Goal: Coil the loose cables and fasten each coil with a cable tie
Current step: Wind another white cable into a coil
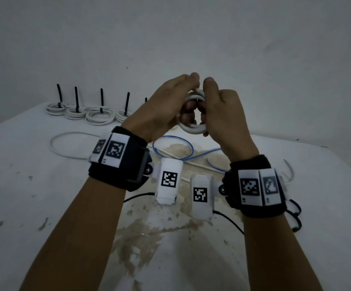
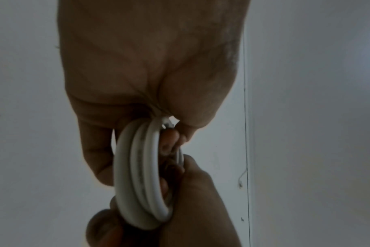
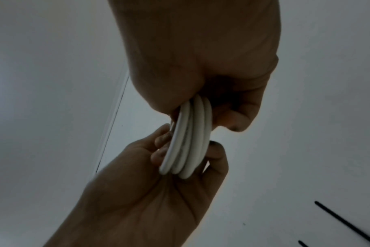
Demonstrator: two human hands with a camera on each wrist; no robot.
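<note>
A small coil of white cable point(image 1: 192, 127) point(image 2: 141, 175) point(image 3: 187, 140) is held up in the air above the table between both hands. My left hand point(image 1: 170, 106) grips its left side, fingers through the loop and thumb on top. My right hand point(image 1: 218, 110) pinches the right side, its fingers curled round the turns. The coil has about three turns. I see no cable tie on this coil.
Several tied white coils point(image 1: 99, 116) with upright black tie tails stand in a row at the table's back left. Loose white cable point(image 1: 65, 148) and blue cable point(image 1: 174, 148) lie on the stained white table point(image 1: 34, 206). A black wire point(image 1: 229, 219) runs below my wrists.
</note>
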